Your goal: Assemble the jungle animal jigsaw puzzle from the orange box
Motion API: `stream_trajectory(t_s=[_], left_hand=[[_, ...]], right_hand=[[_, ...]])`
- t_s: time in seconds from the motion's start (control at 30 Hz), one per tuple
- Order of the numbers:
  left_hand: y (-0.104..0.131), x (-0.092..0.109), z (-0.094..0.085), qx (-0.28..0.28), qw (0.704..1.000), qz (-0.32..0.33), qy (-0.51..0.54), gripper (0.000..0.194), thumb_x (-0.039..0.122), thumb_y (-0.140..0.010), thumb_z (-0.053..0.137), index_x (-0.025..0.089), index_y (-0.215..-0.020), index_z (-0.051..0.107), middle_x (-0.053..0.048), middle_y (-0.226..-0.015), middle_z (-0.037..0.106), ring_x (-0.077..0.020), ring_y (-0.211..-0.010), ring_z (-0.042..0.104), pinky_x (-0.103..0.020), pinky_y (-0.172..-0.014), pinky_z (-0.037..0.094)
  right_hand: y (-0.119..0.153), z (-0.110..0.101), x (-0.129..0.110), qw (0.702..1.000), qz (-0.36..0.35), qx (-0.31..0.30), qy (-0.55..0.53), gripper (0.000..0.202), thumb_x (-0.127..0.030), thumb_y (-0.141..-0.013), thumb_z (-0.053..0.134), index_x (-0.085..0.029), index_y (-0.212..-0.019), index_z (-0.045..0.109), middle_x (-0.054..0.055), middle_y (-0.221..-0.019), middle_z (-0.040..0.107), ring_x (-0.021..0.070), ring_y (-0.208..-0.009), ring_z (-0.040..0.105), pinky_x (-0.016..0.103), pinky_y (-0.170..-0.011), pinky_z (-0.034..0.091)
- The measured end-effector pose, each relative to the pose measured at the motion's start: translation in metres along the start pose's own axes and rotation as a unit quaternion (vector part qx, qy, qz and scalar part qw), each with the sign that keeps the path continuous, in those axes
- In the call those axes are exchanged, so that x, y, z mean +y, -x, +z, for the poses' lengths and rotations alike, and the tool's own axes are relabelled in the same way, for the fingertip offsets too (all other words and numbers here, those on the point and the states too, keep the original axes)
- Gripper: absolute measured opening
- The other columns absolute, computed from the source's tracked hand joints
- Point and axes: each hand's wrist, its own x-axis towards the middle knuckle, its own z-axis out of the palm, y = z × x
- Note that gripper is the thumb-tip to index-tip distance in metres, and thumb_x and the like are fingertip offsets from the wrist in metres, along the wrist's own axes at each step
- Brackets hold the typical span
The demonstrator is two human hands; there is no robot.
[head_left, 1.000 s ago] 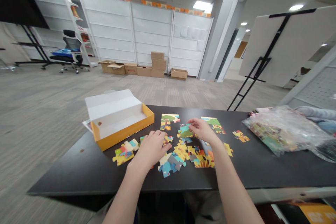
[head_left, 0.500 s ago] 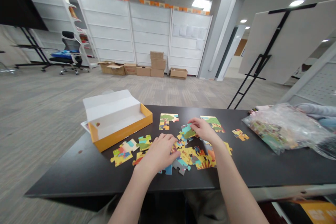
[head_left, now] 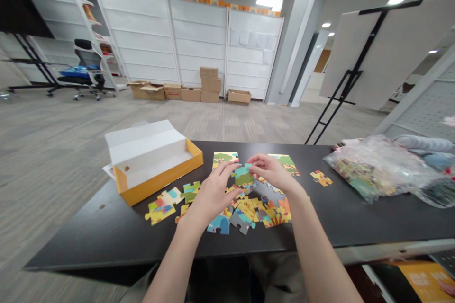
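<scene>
Nearest on the dark table [head_left: 88, 241], a blue piece [head_left: 221, 225] and a grey piece [head_left: 242, 221] are lying at the front of a loose puzzle pile [head_left: 249, 208]. The left hand [head_left: 210, 193] is arching over the pile's left side, its fingers loosely spread and its thumb standing apart; whether its fingertips are touching the green piece [head_left: 243, 175] cannot be told. The right hand [head_left: 270, 171] is pinching that green piece at its right edge, between thumb and fingers, above the back of the pile. To the left, more pieces [head_left: 161, 207] are lying in front of an open yellow box [head_left: 167, 176]; to the right, a small orange piece [head_left: 322, 178] is resting apart, near a clear plastic bag [head_left: 377, 165]. Just beyond the hands, two picture sections [head_left: 225, 156] [head_left: 286, 163] are lying side by side with a gap. Farther off, cardboard boxes [head_left: 210, 86] are standing before white shelves [head_left: 199, 33].
</scene>
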Motion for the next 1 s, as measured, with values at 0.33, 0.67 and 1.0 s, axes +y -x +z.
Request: stream_trajectory(t_s=[0.33, 0.67, 1.0], left_hand=[[-0.002, -0.015, -0.018, 0.020, 0.998, -0.024, -0.051, 0.041, 0.039, -0.088, 0.068, 0.025, -0.126, 0.061, -0.007, -0.132, 0.063, -0.0250, -0.123, 0.060, -0.039, -0.105, 0.049], [0.021, -0.038, -0.062, -0.112, 0.962, -0.182, -0.167, 0.040, 0.046, -0.084, 0.064, 0.022, -0.117, 0.065, -0.009, -0.120, 0.069, -0.0291, -0.113, 0.065, -0.038, -0.096, 0.050], [0.028, -0.035, -0.071, -0.120, 0.962, -0.169, -0.176, 0.045, 0.030, -0.085, 0.062, 0.017, -0.128, 0.063, -0.012, -0.136, 0.063, -0.0303, -0.127, 0.057, -0.042, -0.110, 0.044]], right_hand=[[0.009, -0.007, -0.005, 0.999, 0.010, 0.036, 0.017, 0.028, -0.041, -0.083, 0.070, -0.021, -0.101, 0.063, 0.006, -0.091, 0.074, 0.0189, -0.082, 0.072, 0.030, -0.071, 0.056], [0.020, -0.036, 0.002, 0.985, 0.003, 0.070, 0.159, 0.024, -0.036, -0.082, 0.069, -0.018, -0.098, 0.069, 0.009, -0.095, 0.075, 0.0207, -0.085, 0.070, 0.035, -0.080, 0.056], [0.036, -0.053, -0.009, 0.974, 0.023, 0.074, 0.211, 0.025, -0.037, -0.083, 0.066, -0.017, -0.098, 0.068, 0.009, -0.094, 0.075, 0.0212, -0.084, 0.071, 0.036, -0.079, 0.056]])
